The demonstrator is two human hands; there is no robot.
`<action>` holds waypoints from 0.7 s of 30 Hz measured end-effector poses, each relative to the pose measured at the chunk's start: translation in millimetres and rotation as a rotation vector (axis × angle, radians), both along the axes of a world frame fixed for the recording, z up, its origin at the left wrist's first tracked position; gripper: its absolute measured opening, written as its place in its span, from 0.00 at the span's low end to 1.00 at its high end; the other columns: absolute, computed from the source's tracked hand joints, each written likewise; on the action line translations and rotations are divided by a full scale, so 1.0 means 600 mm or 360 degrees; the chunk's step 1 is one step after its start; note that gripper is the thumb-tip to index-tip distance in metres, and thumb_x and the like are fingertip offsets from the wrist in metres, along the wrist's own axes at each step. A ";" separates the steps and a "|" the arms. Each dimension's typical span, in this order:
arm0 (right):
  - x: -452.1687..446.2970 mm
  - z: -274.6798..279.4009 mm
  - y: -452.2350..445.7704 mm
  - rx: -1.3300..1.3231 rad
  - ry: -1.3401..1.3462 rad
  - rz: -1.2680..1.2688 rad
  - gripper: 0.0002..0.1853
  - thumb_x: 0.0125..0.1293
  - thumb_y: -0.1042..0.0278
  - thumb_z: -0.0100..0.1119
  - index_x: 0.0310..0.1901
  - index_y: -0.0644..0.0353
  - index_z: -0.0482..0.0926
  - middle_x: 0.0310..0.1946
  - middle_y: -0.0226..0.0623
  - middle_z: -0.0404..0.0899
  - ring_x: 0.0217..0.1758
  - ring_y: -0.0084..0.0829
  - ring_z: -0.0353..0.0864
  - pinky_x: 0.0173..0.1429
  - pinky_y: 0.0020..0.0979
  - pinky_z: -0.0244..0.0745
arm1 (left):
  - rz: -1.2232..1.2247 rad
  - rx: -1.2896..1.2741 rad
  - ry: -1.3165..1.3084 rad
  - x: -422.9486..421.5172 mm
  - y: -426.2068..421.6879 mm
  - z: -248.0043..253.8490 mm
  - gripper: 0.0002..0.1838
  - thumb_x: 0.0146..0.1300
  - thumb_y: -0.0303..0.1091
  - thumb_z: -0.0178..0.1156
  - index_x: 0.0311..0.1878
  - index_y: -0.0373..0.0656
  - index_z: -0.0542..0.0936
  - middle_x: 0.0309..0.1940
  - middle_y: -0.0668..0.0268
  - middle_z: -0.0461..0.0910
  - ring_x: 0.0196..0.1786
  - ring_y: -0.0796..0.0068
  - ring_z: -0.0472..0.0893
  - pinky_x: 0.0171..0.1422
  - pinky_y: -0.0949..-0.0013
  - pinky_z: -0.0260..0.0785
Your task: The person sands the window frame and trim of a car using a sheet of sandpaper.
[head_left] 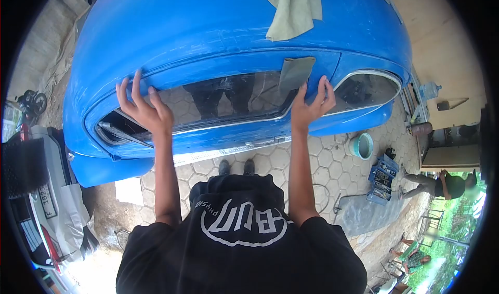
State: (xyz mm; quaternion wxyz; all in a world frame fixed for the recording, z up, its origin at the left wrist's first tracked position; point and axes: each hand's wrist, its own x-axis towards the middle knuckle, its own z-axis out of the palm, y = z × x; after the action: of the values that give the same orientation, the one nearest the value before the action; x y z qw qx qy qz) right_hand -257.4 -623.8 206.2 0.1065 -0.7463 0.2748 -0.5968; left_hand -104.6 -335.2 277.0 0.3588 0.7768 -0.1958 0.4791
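Both my hands are open at the blue car body [208, 23].
Fingers spread, my left hand [150, 112] and right hand [311, 108] grip nothing; the gray sheet [296, 73] lies by my right thumb, pale cloth [293, 10] beyond, bucket [362, 146] and toolbox [383, 178] off right.

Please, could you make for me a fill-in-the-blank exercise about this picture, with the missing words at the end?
The big car body in front of the person is painted ____. Of the left hand and the right hand, the ____ one is nearer to the small dark sheet. The person's black shirt carries ____ lettering. Each paving stone on the ground has ____ sides.

Missing words: blue; right; white; six.
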 end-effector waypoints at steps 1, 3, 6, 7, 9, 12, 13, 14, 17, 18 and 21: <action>0.017 -0.004 0.008 0.0088 -0.0151 -0.0073 0.24 0.62 0.68 0.68 0.57 0.67 0.76 0.61 0.48 0.66 0.63 0.49 0.65 0.65 0.46 0.64 | -0.0210 -0.0329 0.0067 -0.031 -0.040 -0.048 0.24 0.64 0.26 0.53 0.65 0.42 0.72 0.65 0.51 0.65 0.71 0.53 0.62 0.73 0.51 0.54; 0.060 -0.017 0.039 0.0263 -0.0458 -0.0221 0.24 0.64 0.70 0.63 0.60 0.70 0.71 0.61 0.53 0.63 0.64 0.52 0.64 0.68 0.48 0.60 | -0.0564 -0.0052 0.0421 -0.156 -0.114 -0.133 0.33 0.59 0.18 0.54 0.70 0.40 0.63 0.65 0.50 0.63 0.72 0.58 0.61 0.71 0.56 0.60; 0.073 0.012 0.058 0.0281 -0.0393 -0.0200 0.22 0.65 0.76 0.53 0.60 0.74 0.67 0.61 0.57 0.61 0.66 0.56 0.61 0.69 0.51 0.56 | -0.1577 -0.0815 0.1563 -0.202 -0.182 -0.168 0.25 0.65 0.24 0.56 0.66 0.39 0.67 0.57 0.56 0.71 0.54 0.67 0.78 0.55 0.66 0.74; 0.056 0.008 0.068 0.0305 -0.0337 -0.0182 0.22 0.65 0.77 0.52 0.60 0.75 0.67 0.61 0.57 0.62 0.67 0.56 0.61 0.69 0.51 0.57 | -0.1681 -0.0774 0.1714 -0.202 -0.189 -0.173 0.24 0.67 0.26 0.57 0.66 0.38 0.67 0.57 0.57 0.72 0.53 0.69 0.80 0.54 0.67 0.75; 0.046 0.014 0.069 0.0347 -0.0333 -0.0080 0.22 0.64 0.77 0.50 0.60 0.71 0.69 0.61 0.55 0.62 0.66 0.53 0.63 0.67 0.47 0.60 | -0.1802 -0.0722 0.1755 -0.187 -0.215 -0.153 0.25 0.68 0.28 0.59 0.66 0.38 0.67 0.57 0.56 0.73 0.54 0.70 0.80 0.54 0.67 0.76; 0.018 0.015 0.076 0.0449 -0.0251 0.0086 0.21 0.64 0.78 0.50 0.60 0.67 0.71 0.60 0.52 0.64 0.63 0.47 0.67 0.62 0.41 0.65 | -0.1724 -0.0746 0.1706 -0.182 -0.249 -0.109 0.23 0.69 0.30 0.60 0.64 0.37 0.69 0.56 0.56 0.75 0.52 0.71 0.81 0.51 0.68 0.77; 0.014 0.021 0.077 0.0471 -0.0263 0.0174 0.21 0.64 0.78 0.50 0.60 0.66 0.72 0.60 0.50 0.65 0.62 0.45 0.68 0.60 0.39 0.66 | -0.1665 -0.0764 0.1672 -0.180 -0.260 -0.096 0.22 0.69 0.31 0.60 0.63 0.37 0.70 0.55 0.56 0.77 0.51 0.71 0.81 0.49 0.68 0.77; 0.006 0.025 0.079 0.0495 -0.0271 0.0261 0.20 0.64 0.78 0.50 0.59 0.65 0.73 0.60 0.49 0.66 0.60 0.43 0.69 0.57 0.37 0.67 | -0.1673 -0.0782 0.1692 -0.177 -0.268 -0.091 0.20 0.68 0.31 0.62 0.60 0.36 0.72 0.51 0.57 0.78 0.48 0.72 0.82 0.46 0.70 0.77; 0.004 0.025 0.075 0.0643 -0.0450 0.0572 0.19 0.65 0.77 0.51 0.58 0.63 0.74 0.58 0.46 0.67 0.59 0.39 0.70 0.52 0.36 0.69 | -0.1697 -0.0820 0.1690 -0.174 -0.286 -0.087 0.14 0.67 0.31 0.63 0.52 0.34 0.78 0.41 0.58 0.83 0.41 0.75 0.84 0.39 0.72 0.78; -0.002 0.026 0.073 0.0648 -0.0372 0.0635 0.19 0.65 0.73 0.55 0.58 0.64 0.74 0.59 0.47 0.67 0.59 0.42 0.70 0.56 0.37 0.69 | -0.1709 -0.0819 0.1651 -0.175 -0.289 -0.087 0.12 0.67 0.31 0.63 0.49 0.34 0.79 0.40 0.59 0.83 0.40 0.75 0.84 0.39 0.72 0.78; -0.003 0.035 0.066 0.0329 -0.0188 0.0490 0.20 0.65 0.69 0.61 0.58 0.63 0.75 0.59 0.50 0.67 0.58 0.44 0.71 0.59 0.39 0.68 | -0.1738 -0.0784 0.1610 -0.173 -0.288 -0.085 0.10 0.68 0.30 0.62 0.46 0.33 0.79 0.38 0.59 0.83 0.39 0.76 0.84 0.38 0.71 0.78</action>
State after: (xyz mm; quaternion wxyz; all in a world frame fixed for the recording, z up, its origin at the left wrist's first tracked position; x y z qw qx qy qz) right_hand -258.9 -584.5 227.3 0.2887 -0.7282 0.2104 -0.5849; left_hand -208.2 -507.9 226.1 0.7511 0.5925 -0.2510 -0.1476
